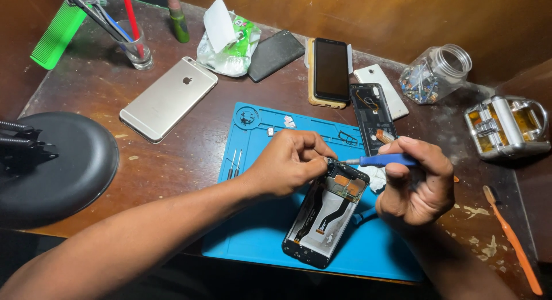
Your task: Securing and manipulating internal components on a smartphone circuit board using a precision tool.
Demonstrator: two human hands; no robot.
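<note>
Two hands at frame centre over the blue mat (259,231) — left hand (287,162) pinches the top corner of the opened phone (326,213), right hand (417,182) closed around a blue screwdriver (382,159), tip at that same corner. Phone lies on the mat, lower centre — silver phone (168,97) sits upper left.
</note>
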